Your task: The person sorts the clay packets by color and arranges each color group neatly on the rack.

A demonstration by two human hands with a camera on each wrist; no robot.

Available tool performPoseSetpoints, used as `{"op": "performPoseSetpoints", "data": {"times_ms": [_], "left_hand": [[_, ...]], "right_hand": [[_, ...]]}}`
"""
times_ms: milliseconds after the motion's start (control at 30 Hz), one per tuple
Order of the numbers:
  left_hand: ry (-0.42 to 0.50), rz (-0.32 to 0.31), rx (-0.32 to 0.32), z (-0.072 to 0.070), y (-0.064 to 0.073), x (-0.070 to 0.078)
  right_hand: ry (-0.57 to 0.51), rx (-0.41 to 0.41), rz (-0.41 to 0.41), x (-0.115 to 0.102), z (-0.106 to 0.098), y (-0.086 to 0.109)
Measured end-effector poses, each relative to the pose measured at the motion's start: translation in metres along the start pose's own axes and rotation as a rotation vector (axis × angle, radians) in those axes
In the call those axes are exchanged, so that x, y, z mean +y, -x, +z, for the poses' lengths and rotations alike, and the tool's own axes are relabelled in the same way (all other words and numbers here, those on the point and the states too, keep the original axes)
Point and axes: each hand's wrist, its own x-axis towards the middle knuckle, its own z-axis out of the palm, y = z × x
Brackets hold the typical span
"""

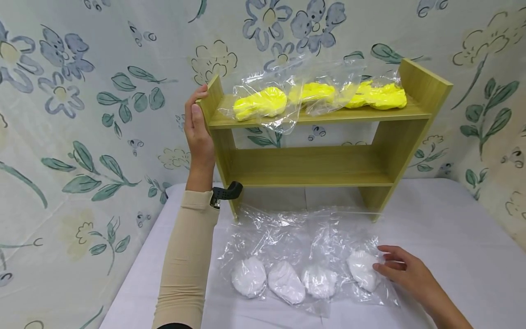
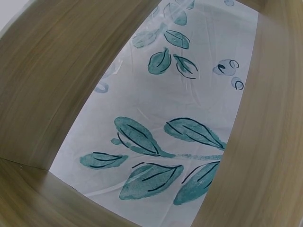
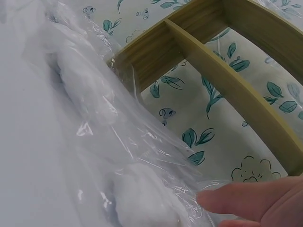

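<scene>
My left hand [image 1: 200, 135] holds the upper left side panel of a wooden shelf [image 1: 308, 167], with the thumb on its front edge and fingers reaching behind. Beside the rightmost clear plastic bag with a white lump [image 1: 363, 270], my right hand [image 1: 408, 274] has its thumb and index finger apart, the thumb tip right at the lump's edge. In the right wrist view, that thumb [image 3: 246, 198] lies over the bag's edge. Several more bagged white lumps [image 1: 286, 282] lie in a row to the left. The left wrist view has only shelf boards [image 2: 61, 61] and patterned cloth.
Clear bags with yellow contents [image 1: 263, 103] sit along the top shelf, one overhanging its front edge. The shelf stands on a white-covered table [image 1: 444, 219], behind the row of bags. A floral cloth [image 1: 123, 36] hangs behind and at the sides.
</scene>
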Motion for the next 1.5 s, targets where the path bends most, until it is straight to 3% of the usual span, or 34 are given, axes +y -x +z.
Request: {"op": "performPoseSetpoints", "data": {"times_ms": [233, 500, 667, 1033, 1333, 1500], "left_hand": [[0.015, -0.003, -0.001, -0.001, -0.001, 0.000], [0.027, -0.003, 0.000, -0.001, 0.000, -0.001], [0.020, -0.007, 0.001, -0.002, 0.000, 0.000], [0.020, -0.001, -0.003, -0.002, 0.000, -0.002], [0.026, -0.001, -0.003, -0.001, 0.000, 0.001], [0.022, -0.005, -0.010, -0.001, 0.001, 0.003]], "right_hand": [[0.068, -0.002, 0.027, -0.003, 0.007, -0.004], [0.112, 0.034, -0.026, -0.012, 0.017, -0.001], [0.132, 0.013, -0.012, -0.018, 0.021, -0.002], [0.087, -0.019, 0.002, -0.023, 0.025, -0.001], [0.138, 0.015, -0.059, -0.029, 0.030, 0.003], [0.107, 0.018, -0.084, -0.029, 0.031, 0.005]]}}
